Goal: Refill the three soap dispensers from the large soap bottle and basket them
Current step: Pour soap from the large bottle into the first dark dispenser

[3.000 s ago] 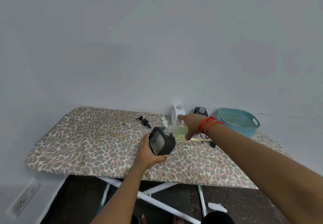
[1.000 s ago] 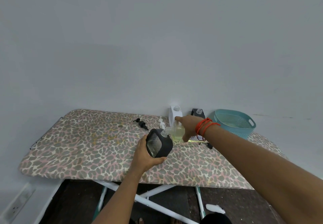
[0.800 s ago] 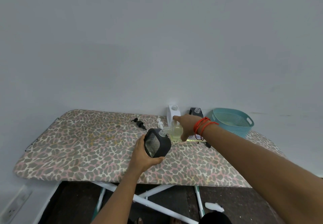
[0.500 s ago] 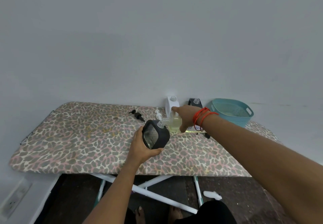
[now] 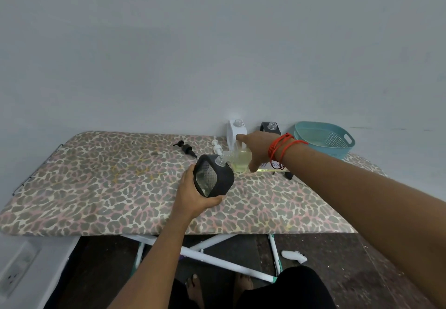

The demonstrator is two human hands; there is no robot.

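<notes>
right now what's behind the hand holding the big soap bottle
Two dispensers stand by the wall: a white dispenser and a black dispenser, both with pumps off. The right hand covers much of their lower parts, so their soap levels cannot be seen.

Home: ironing board [image 5: 96, 188], wall socket [image 5: 15, 275]

Right hand [image 5: 256, 149] tips soap bottle [image 5: 239, 161] into black dispenser [image 5: 218, 179] gripped by left hand [image 5: 193, 199].

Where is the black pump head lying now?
In the head view, the black pump head lies on the leopard-print board, toward its far edge, just left of the white pump head.
</notes>
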